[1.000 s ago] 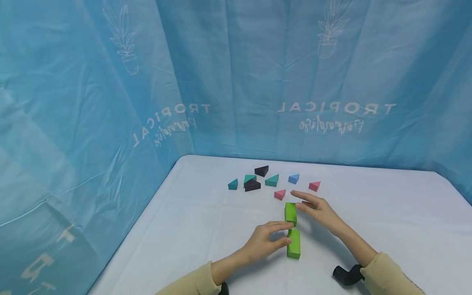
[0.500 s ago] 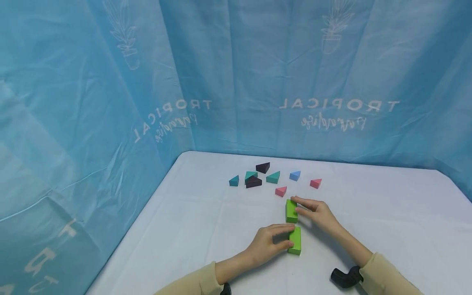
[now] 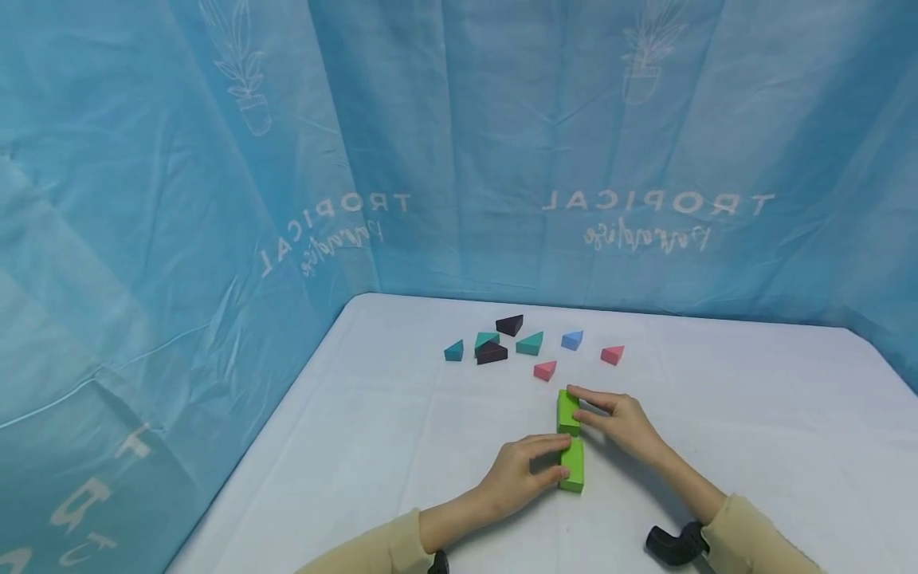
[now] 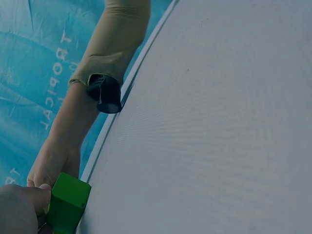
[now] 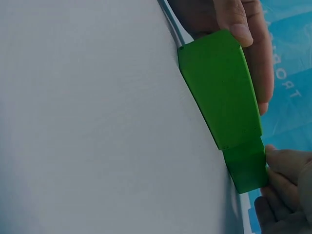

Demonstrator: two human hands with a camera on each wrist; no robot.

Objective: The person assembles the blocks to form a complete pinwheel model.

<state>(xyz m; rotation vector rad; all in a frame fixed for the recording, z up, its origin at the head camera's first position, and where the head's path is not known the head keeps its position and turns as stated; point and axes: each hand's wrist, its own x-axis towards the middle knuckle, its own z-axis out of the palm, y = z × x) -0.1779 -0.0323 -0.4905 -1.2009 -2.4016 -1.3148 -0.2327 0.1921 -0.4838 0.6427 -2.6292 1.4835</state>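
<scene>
Two green rectangular blocks lie end to end on the white table, their facing ends meeting with a slight sideways offset in the right wrist view. My left hand comes from the left and holds the near green block between thumb and fingers. From the right, my right hand holds the far green block, index finger at its far end and thumb on its right side. The right wrist view shows the near block's broad green side, with the left thumb at its upper end.
Beyond the blocks lie several small wedge-shaped pieces: pink, light blue, teal and black. One black wedge overlaps a teal one in the head view. A blue printed curtain surrounds the white table.
My right fingers have come down onto the far block. The gap between the two green blocks has closed, and my left fingers have tightened around the near one.
</scene>
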